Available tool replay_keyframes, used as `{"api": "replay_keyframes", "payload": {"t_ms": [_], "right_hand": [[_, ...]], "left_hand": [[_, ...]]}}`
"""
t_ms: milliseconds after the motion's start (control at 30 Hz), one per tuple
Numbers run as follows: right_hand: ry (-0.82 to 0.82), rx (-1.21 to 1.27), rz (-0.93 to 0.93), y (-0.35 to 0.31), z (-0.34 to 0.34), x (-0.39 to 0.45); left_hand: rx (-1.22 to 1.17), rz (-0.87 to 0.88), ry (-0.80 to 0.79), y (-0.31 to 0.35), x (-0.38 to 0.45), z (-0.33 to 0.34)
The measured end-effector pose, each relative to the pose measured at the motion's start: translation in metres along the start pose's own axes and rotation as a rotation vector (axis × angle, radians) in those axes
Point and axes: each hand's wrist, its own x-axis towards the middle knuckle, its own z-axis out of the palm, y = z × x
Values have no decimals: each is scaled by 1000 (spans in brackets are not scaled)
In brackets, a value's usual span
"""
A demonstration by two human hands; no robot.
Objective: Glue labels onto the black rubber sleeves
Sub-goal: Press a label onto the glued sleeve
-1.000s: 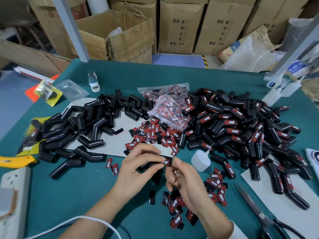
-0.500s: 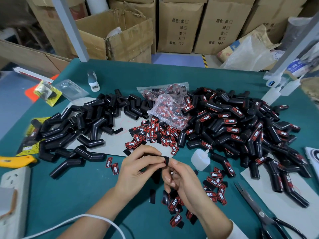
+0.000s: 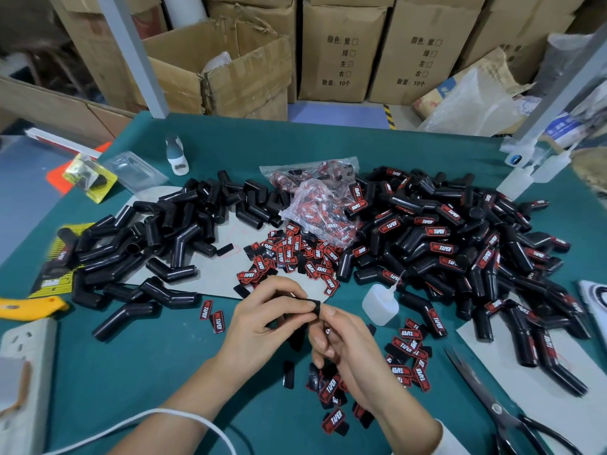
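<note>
Unlabelled sleeves (image 3: 157, 244) are heaped at the counter's (image 3: 131, 372) left, labelled sleeves (image 3: 460, 251) at its right; loose labels (image 3: 289, 254) are scattered between, a glue bottle (image 3: 377, 305) set just before them.

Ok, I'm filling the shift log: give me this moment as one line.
left hand: grips black rubber sleeve | right hand: pinches sleeve end | white squeeze glue bottle: upright on green table
</note>
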Motion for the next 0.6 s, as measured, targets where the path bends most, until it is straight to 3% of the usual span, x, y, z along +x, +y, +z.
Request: {"api": "replay_keyframes", "payload": {"t_ms": [600], "right_hand": [[17, 74, -3, 7, -9, 2]], "left_hand": [[-57, -66, -52, 5, 1, -7]]}}
